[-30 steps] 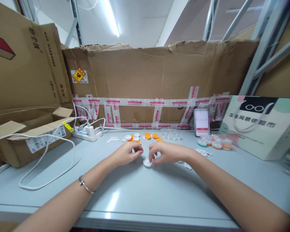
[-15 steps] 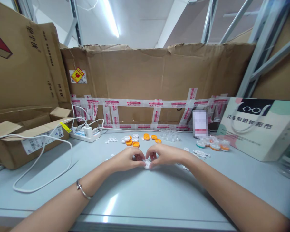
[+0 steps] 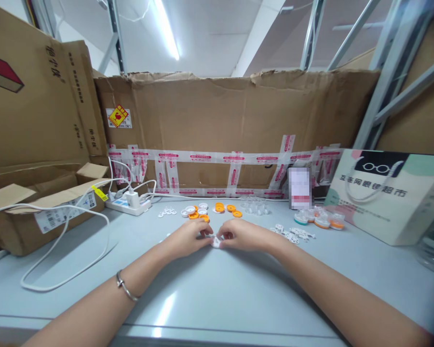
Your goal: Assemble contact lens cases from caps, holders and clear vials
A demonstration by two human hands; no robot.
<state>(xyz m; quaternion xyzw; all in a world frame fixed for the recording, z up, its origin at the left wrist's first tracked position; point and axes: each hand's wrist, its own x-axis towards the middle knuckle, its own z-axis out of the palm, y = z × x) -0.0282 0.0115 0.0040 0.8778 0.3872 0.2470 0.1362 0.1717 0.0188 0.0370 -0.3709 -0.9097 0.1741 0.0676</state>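
A small white plastic piece (image 3: pixel 216 242) is pinched between both hands, low over the grey table. My left hand (image 3: pixel 191 237) grips its left side with thumb and fingers. On the other side my right hand (image 3: pixel 240 234) closes on it the same way. The fingers cover much of the piece, so its exact shape is hard to make out. Just beyond the hands lie orange round caps (image 3: pixel 219 207) and white round caps (image 3: pixel 203 206). Small flat white parts (image 3: pixel 302 233) are scattered to the right of my right hand.
Clear plastic covers (image 3: pixel 255 207) stand at the back. Assembled round cases (image 3: pixel 321 220) sit at right, near a phone (image 3: pixel 299 188) and a paper bag (image 3: pixel 381 197). A power strip (image 3: pixel 128 206), its white cable (image 3: pixel 106 231) and an open cardboard box (image 3: pixel 50 207) occupy the left.
Both hands have shifted slightly left with the white piece, and more of it is covered by the fingers. The camera view has tilted up a little.
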